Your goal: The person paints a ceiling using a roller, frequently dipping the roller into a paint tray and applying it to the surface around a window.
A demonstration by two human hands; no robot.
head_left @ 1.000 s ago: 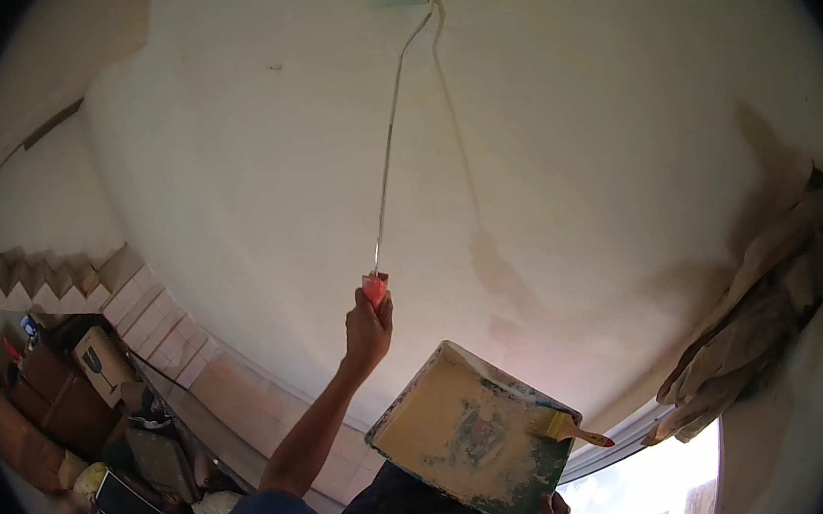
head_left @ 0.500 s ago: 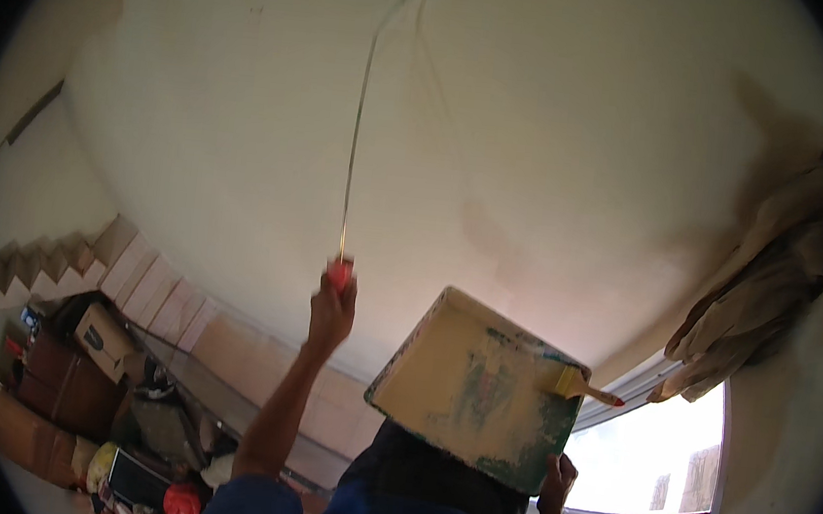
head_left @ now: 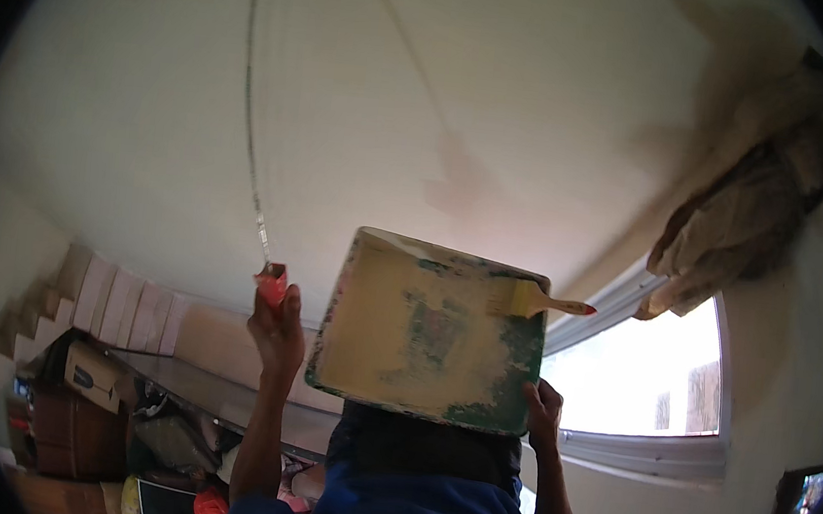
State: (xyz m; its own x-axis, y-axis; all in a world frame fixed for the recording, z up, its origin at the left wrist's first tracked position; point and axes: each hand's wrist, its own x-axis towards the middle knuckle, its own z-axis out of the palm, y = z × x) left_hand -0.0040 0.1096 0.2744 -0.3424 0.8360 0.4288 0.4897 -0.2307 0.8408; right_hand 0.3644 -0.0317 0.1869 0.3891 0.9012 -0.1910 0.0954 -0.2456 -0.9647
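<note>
My left hand (head_left: 276,328) grips the red handle (head_left: 272,281) of a paint roller. Its long thin metal rod (head_left: 250,83) rises past the top edge of the picture, with the roller head out of view. My right hand (head_left: 544,404) holds the right edge of a paint tray (head_left: 370,322) coated with cream paint and green patches. A flat brush with yellow bristles (head_left: 524,300) lies at the tray's upper right, its handle sticking past the rim.
A pale painted surface (head_left: 149,103) spreads above. Stairs (head_left: 23,329) and piled boxes and furniture (head_left: 78,423) show at lower left, beside a long grey ledge (head_left: 171,383). A bright window (head_left: 632,382) and bunched brown cloth (head_left: 734,199) are at the right.
My left hand and roller have moved left in the picture, the roller head passing out at the top. The tray has shifted up and left and sits more level. The view has swung.
</note>
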